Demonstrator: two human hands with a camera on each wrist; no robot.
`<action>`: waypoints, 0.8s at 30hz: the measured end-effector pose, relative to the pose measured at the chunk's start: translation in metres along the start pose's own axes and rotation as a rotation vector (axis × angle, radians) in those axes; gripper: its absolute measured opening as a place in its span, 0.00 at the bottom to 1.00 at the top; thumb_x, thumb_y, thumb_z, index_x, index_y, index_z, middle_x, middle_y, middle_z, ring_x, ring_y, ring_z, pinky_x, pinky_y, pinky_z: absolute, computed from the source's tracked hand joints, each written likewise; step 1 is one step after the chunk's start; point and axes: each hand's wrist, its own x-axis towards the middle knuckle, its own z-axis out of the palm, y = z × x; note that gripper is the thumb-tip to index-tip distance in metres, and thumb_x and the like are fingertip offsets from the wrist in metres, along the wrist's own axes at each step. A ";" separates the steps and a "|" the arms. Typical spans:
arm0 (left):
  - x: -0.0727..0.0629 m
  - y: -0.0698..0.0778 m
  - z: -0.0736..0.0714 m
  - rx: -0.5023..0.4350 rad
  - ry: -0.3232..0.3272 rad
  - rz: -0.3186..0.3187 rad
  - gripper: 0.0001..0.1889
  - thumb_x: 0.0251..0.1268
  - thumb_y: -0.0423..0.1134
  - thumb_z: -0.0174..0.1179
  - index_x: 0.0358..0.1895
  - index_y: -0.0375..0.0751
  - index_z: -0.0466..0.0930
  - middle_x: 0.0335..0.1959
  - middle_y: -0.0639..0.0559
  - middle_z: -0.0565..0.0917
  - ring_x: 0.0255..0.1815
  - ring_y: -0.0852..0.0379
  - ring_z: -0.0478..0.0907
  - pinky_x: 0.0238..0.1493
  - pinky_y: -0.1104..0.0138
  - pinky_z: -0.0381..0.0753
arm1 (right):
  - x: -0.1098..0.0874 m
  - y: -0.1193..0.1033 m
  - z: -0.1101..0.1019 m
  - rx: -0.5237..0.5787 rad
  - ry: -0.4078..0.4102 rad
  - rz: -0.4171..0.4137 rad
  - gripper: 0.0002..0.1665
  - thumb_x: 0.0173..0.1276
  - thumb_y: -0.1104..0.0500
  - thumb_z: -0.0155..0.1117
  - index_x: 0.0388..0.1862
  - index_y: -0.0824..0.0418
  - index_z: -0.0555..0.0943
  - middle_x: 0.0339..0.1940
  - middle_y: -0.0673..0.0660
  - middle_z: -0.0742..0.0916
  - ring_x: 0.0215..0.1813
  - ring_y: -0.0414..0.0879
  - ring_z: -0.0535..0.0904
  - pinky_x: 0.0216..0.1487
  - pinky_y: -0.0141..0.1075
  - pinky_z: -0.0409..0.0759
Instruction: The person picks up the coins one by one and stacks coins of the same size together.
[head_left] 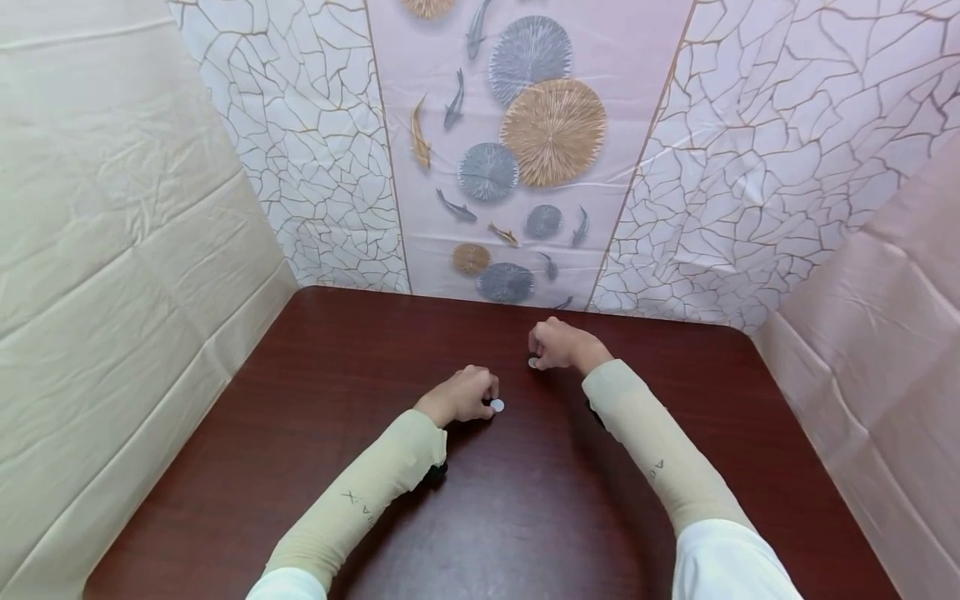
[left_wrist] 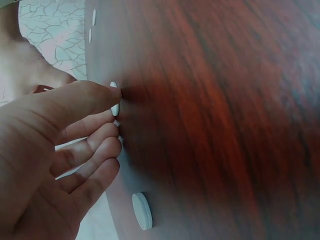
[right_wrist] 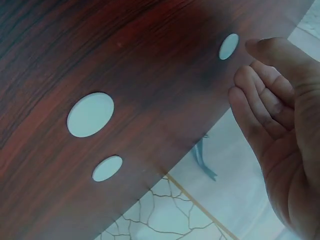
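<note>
Over the dark red tabletop (head_left: 525, 517), my left hand (head_left: 463, 394) bends its fingers down beside a small white disc (head_left: 497, 406). In the left wrist view the thumb (left_wrist: 95, 95) overlaps this disc (left_wrist: 115, 105); whether the fingertips pinch it is unclear. My right hand (head_left: 562, 343) is farther back, nearest to another white disc (head_left: 533, 362). In the right wrist view a gap separates the thumb (right_wrist: 272, 50) from that disc (right_wrist: 228, 46), and the loosely curled fingers hold nothing.
A larger disc (right_wrist: 91, 115) and a smaller one (right_wrist: 107, 168) lie together in the right wrist view. One more disc (left_wrist: 142, 211) lies below the left fingers in the left wrist view. Behind the table's far edge hangs a patterned cloth (head_left: 487, 233).
</note>
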 end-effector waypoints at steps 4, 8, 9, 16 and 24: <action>0.001 0.000 0.000 0.006 0.004 0.003 0.08 0.67 0.38 0.72 0.44 0.43 0.85 0.44 0.49 0.84 0.46 0.55 0.81 0.51 0.63 0.82 | 0.004 0.004 0.004 -0.007 -0.017 0.015 0.14 0.72 0.57 0.72 0.52 0.64 0.86 0.48 0.59 0.90 0.51 0.49 0.87 0.54 0.43 0.86; 0.002 -0.001 0.000 0.000 0.009 0.005 0.08 0.66 0.38 0.72 0.44 0.42 0.85 0.44 0.48 0.85 0.46 0.55 0.82 0.50 0.63 0.82 | 0.006 0.006 0.007 -0.004 -0.038 0.047 0.15 0.74 0.57 0.71 0.53 0.63 0.86 0.50 0.59 0.89 0.53 0.49 0.86 0.54 0.42 0.86; 0.002 -0.001 0.000 -0.001 0.010 0.004 0.08 0.66 0.38 0.72 0.43 0.42 0.85 0.44 0.49 0.85 0.46 0.55 0.82 0.50 0.63 0.82 | 0.007 0.007 0.008 -0.003 -0.041 0.053 0.15 0.74 0.57 0.71 0.54 0.63 0.85 0.50 0.59 0.89 0.53 0.49 0.86 0.54 0.42 0.85; 0.002 -0.002 -0.001 -0.026 -0.008 -0.024 0.07 0.67 0.38 0.72 0.44 0.43 0.85 0.45 0.49 0.85 0.48 0.54 0.82 0.52 0.63 0.82 | 0.012 0.008 0.008 0.000 -0.050 0.065 0.14 0.74 0.56 0.71 0.52 0.61 0.86 0.49 0.57 0.90 0.49 0.47 0.87 0.52 0.42 0.86; 0.004 -0.003 0.000 -0.018 -0.002 -0.013 0.08 0.66 0.37 0.73 0.43 0.42 0.85 0.45 0.48 0.86 0.48 0.54 0.83 0.53 0.63 0.82 | 0.018 0.009 0.009 -0.015 -0.050 0.053 0.05 0.71 0.56 0.72 0.38 0.56 0.89 0.38 0.53 0.89 0.37 0.44 0.84 0.41 0.38 0.83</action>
